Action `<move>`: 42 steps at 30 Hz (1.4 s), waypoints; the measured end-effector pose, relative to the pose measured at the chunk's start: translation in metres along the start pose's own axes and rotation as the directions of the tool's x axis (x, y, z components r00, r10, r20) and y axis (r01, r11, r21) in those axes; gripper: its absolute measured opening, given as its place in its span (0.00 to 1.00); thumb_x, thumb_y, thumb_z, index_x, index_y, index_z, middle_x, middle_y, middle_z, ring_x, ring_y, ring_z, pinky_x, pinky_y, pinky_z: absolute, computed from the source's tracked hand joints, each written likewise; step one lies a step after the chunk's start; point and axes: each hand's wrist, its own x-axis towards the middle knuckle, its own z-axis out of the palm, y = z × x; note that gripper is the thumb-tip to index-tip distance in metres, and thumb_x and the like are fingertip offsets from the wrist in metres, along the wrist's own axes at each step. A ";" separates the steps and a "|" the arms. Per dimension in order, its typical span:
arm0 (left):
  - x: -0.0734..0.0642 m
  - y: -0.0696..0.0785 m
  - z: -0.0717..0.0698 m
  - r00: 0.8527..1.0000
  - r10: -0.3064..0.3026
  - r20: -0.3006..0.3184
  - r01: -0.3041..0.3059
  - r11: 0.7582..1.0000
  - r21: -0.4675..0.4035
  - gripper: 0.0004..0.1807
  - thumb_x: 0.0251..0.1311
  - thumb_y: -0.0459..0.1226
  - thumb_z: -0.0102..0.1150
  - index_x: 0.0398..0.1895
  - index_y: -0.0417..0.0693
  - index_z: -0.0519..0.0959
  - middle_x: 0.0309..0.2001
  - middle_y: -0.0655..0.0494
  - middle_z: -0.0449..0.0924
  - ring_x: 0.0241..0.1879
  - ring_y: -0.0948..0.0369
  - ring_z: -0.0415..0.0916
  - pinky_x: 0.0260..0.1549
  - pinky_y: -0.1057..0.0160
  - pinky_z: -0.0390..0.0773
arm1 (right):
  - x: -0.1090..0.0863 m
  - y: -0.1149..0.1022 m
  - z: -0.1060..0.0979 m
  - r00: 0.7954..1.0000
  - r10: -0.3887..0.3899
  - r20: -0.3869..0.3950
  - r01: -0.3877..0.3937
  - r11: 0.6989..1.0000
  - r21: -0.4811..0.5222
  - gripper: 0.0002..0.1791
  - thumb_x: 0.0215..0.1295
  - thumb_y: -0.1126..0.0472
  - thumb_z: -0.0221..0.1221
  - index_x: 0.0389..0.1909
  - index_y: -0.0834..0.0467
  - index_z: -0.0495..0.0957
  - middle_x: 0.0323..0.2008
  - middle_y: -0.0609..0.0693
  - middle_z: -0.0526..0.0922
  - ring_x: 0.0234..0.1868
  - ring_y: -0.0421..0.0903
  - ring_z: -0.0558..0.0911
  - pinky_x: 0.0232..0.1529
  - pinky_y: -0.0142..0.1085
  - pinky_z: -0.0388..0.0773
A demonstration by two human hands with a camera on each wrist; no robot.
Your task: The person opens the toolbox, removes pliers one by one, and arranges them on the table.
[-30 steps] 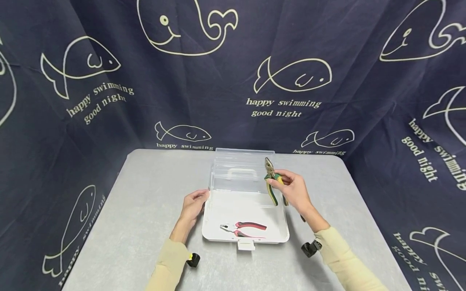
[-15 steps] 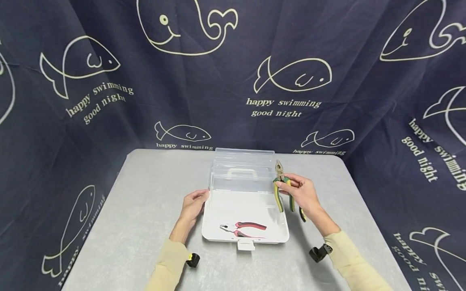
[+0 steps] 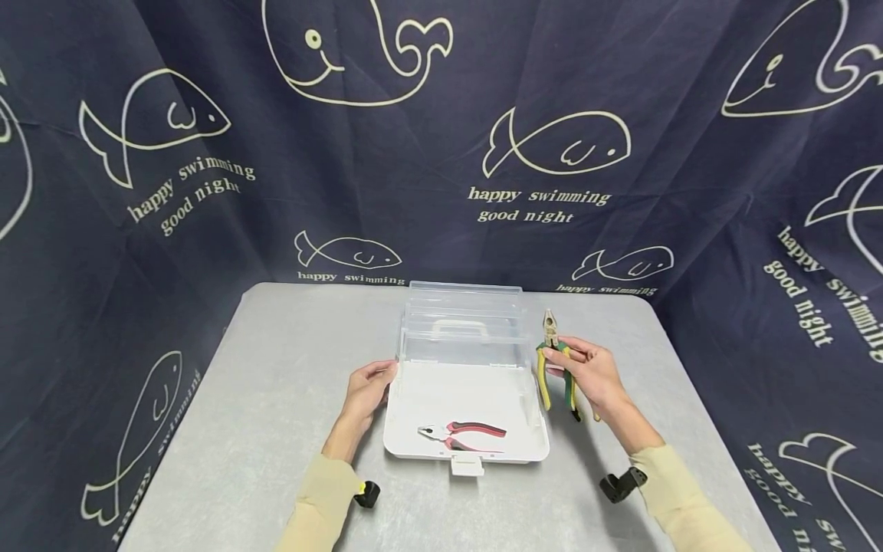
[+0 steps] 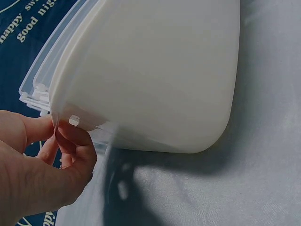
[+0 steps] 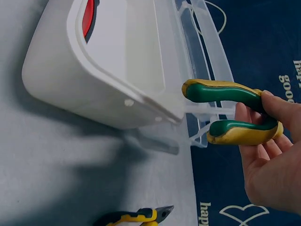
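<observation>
My left hand (image 3: 366,392) pinches the rear left rim of a white plastic box (image 3: 448,395); in the left wrist view thumb and fingers meet at its edge. Inside the box, near its front, lie red-and-black pliers (image 3: 483,428) with handles spread. My right hand (image 3: 599,377) holds green-and-yellow combination pliers (image 3: 542,379) in the air just right of the box, jaws up and handles hanging down. The right wrist view shows their spread handles (image 5: 225,93) from below. Beneath that hand, yellow-and-black pliers (image 5: 141,217) lie on the table, mostly hidden in the head view.
The box's clear lid (image 3: 448,353) with a white handle is swung back behind it. A white latch (image 3: 467,464) sticks out at the front. Grey tabletop (image 3: 290,337) surrounds the box, and a dark blue fish-print curtain (image 3: 428,169) encloses the table.
My right hand has carried the green-and-yellow pliers rightward and slightly toward me, from over the box's right side to beyond it. My left hand and the box have stayed in place.
</observation>
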 end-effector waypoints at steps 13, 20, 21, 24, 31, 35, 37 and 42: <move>0.001 0.001 0.000 1.000 0.001 0.008 -0.001 1.000 -0.011 0.17 0.70 0.38 0.64 0.55 0.35 0.82 0.33 0.58 0.85 0.29 0.66 0.77 0.25 0.70 0.74 | -0.004 0.005 -0.029 0.998 0.055 -0.014 -0.053 0.995 0.084 0.34 0.68 0.68 0.67 0.67 0.76 0.63 0.35 0.42 0.90 0.35 0.38 0.89 0.45 0.36 0.84; 0.000 0.001 -0.001 1.000 0.010 0.017 -0.009 1.000 -0.015 0.19 0.71 0.38 0.63 0.57 0.32 0.81 0.34 0.57 0.85 0.29 0.67 0.76 0.26 0.68 0.73 | -0.006 0.010 -0.042 0.998 0.062 -0.026 -0.059 0.992 0.112 0.29 0.67 0.70 0.67 0.64 0.73 0.67 0.34 0.44 0.90 0.34 0.38 0.88 0.42 0.34 0.85; 0.000 0.001 0.000 1.000 0.008 0.015 -0.008 1.000 -0.014 0.19 0.71 0.38 0.64 0.57 0.32 0.81 0.34 0.57 0.85 0.28 0.67 0.76 0.26 0.69 0.73 | -0.006 0.011 -0.044 0.998 0.062 -0.027 -0.058 0.992 0.115 0.28 0.66 0.70 0.67 0.63 0.72 0.67 0.34 0.44 0.90 0.34 0.39 0.89 0.42 0.34 0.85; 0.001 0.000 0.000 1.000 0.005 0.006 -0.005 1.000 -0.008 0.18 0.71 0.38 0.64 0.55 0.34 0.82 0.34 0.57 0.85 0.28 0.67 0.76 0.26 0.69 0.73 | -0.006 0.015 -0.051 0.998 0.062 -0.031 -0.058 0.991 0.121 0.24 0.66 0.70 0.67 0.59 0.69 0.70 0.34 0.45 0.90 0.34 0.39 0.89 0.41 0.34 0.85; -0.001 0.002 0.001 1.000 0.003 0.006 -0.003 1.000 -0.006 0.18 0.71 0.38 0.64 0.56 0.34 0.82 0.34 0.58 0.85 0.29 0.67 0.76 0.25 0.70 0.73 | -0.005 0.025 -0.067 0.996 0.087 -0.037 -0.083 0.992 0.092 0.22 0.67 0.68 0.68 0.58 0.66 0.72 0.34 0.45 0.90 0.33 0.40 0.89 0.43 0.36 0.85; -0.003 0.003 0.002 1.000 0.009 0.014 -0.009 1.000 -0.010 0.19 0.71 0.38 0.64 0.57 0.32 0.81 0.35 0.57 0.85 0.29 0.67 0.76 0.25 0.70 0.72 | -0.003 0.028 -0.076 0.994 0.100 -0.039 -0.097 0.992 0.076 0.31 0.68 0.68 0.67 0.67 0.71 0.64 0.34 0.43 0.90 0.34 0.38 0.89 0.42 0.34 0.85; -0.003 0.003 0.002 1.000 0.011 0.015 -0.011 1.000 -0.007 0.20 0.71 0.39 0.64 0.57 0.32 0.81 0.36 0.56 0.85 0.30 0.66 0.76 0.25 0.70 0.73 | -0.002 0.030 -0.081 0.994 0.105 -0.036 -0.102 0.993 0.066 0.35 0.69 0.68 0.66 0.70 0.73 0.59 0.35 0.42 0.89 0.35 0.38 0.88 0.42 0.34 0.85; -0.002 0.002 0.001 1.000 0.006 0.009 -0.006 1.000 0.003 0.18 0.71 0.39 0.64 0.56 0.34 0.82 0.36 0.56 0.85 0.30 0.65 0.76 0.26 0.70 0.73 | 0.002 0.037 -0.091 0.992 0.121 -0.039 -0.119 0.992 0.047 0.39 0.70 0.67 0.65 0.73 0.75 0.55 0.35 0.40 0.89 0.35 0.37 0.88 0.43 0.34 0.85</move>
